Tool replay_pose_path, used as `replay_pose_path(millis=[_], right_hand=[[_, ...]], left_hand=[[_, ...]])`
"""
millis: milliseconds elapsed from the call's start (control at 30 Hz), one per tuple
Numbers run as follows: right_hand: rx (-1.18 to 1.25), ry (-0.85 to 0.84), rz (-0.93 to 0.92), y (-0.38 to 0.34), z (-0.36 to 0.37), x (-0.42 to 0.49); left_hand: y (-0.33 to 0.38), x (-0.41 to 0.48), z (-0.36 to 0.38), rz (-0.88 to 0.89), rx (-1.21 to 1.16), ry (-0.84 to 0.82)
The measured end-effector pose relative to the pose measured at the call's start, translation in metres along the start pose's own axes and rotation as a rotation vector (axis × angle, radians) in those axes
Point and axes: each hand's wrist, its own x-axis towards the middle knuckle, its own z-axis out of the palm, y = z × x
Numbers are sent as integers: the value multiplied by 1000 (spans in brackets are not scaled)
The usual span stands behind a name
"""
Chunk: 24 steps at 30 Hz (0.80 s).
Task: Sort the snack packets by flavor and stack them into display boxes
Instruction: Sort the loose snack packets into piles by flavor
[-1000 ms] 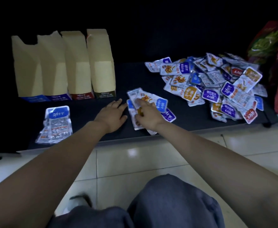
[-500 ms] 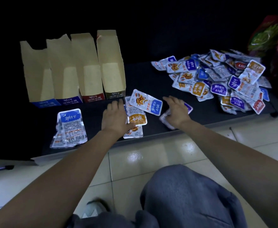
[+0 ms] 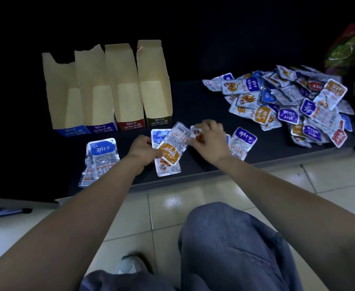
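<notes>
L hand grips orange pkt, frame centre; R hand pinches second pkt beside it. Prob. matching flavours before filling display boxes, upper left. Unsorted pile upper right.

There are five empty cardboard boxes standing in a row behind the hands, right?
Almost. The head view shows four display boxes in that row, not five. They do stand behind the left hand and the right hand, and all four look empty.
</notes>
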Motion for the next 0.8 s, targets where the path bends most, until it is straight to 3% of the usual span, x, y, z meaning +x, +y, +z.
replay_pose_path(millis=[100,167,267,333,500,633,700,800], right_hand=[[146,-161,19,-31,10,4],[118,-257,98,-48,16,9],[119,-224,163,-62,17,13],[133,-202,172,-65,14,15],[-233,-157,92,-63,8,24],[-101,-21,-47,-83,21,19],[-23,49,-46,-90,31,13],[-24,28,-11,-87,39,5]], left_hand=[[-2,-4,-17,-52,-94,-57],[-3,-7,-30,-54,-123,-96],[-8,-12,-45,-60,-181,-123],[-15,-12,-56,-22,-177,-48],[-31,-8,-86,120,42,210],[-37,-11,-100,157,290,318],[-40,-14,-102,180,454,414],[-43,-25,-102,297,780,572]])
